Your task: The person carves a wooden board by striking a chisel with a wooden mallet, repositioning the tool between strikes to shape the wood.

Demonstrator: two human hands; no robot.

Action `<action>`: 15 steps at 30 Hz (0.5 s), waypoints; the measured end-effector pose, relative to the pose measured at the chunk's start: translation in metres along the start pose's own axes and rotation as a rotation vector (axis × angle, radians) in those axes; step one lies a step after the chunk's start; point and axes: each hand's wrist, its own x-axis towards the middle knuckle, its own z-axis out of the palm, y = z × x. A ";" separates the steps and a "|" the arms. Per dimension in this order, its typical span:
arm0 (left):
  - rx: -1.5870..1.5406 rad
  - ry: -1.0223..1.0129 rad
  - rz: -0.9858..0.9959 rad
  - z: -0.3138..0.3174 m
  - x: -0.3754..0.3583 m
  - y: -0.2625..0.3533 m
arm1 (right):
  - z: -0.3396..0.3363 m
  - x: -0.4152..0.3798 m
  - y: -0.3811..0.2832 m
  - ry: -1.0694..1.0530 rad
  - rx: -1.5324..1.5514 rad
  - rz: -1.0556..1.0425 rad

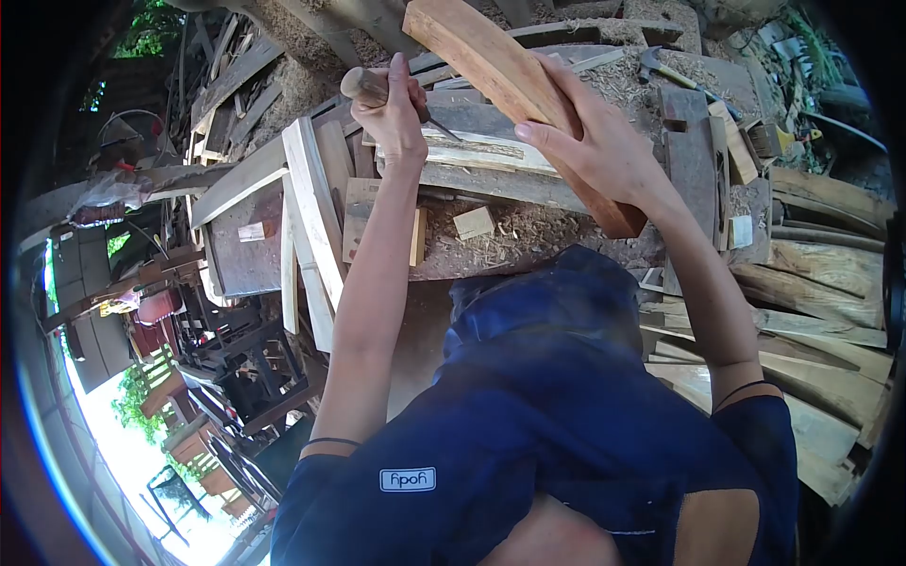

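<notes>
My left hand [392,118] is closed round a chisel [366,87] with a round wooden handle. The chisel's thin metal blade slants down to the right, its tip near a rough, chipped groove in a pale wooden workpiece [538,162]. In my right hand [604,151] is a long, slightly curved reddish-brown wooden block [500,66], held slantwise above the workpiece. The thumb lies on the block's near face; the other fingers are partly hidden behind it. The block's lower end hangs over the bench's near edge and covers part of the workpiece.
Wood chips and a small offcut [474,223] lie on the workbench [547,247]. A hammer [675,74] and a brush [763,141] are at the far right. Pale boards [311,203] lean at the left. Stacked timber [812,274] fills the right side.
</notes>
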 end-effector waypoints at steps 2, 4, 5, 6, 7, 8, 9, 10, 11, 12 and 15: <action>0.066 -0.003 -0.017 0.001 -0.003 -0.001 | 0.004 -0.001 0.006 0.009 -0.009 0.019; 0.086 -0.008 -0.025 0.004 -0.005 0.000 | 0.010 -0.001 0.014 0.032 -0.010 -0.025; 0.106 -0.012 -0.030 0.005 -0.006 0.001 | 0.012 0.001 0.015 0.055 -0.012 -0.073; 0.108 -0.010 -0.028 0.007 -0.007 0.000 | 0.012 0.005 0.015 0.054 -0.011 -0.075; 0.125 -0.030 0.020 0.011 -0.010 -0.003 | 0.012 0.010 0.014 0.039 -0.006 -0.112; 0.142 -0.051 0.066 0.013 -0.012 -0.005 | 0.011 0.012 0.011 0.024 -0.001 -0.147; 0.159 -0.094 0.038 0.012 -0.014 -0.007 | 0.008 0.015 0.002 0.024 0.000 -0.143; 0.159 -0.096 0.034 0.012 -0.016 -0.010 | 0.002 0.021 -0.015 0.054 0.050 -0.171; 0.254 -0.118 0.143 0.012 -0.017 -0.014 | -0.006 0.026 -0.032 0.084 0.100 -0.199; 0.348 -0.138 0.254 0.012 -0.018 -0.018 | -0.017 0.029 -0.048 0.084 0.100 -0.198; 0.310 -0.168 0.194 0.003 -0.022 -0.026 | -0.019 0.041 -0.065 0.186 0.046 -0.387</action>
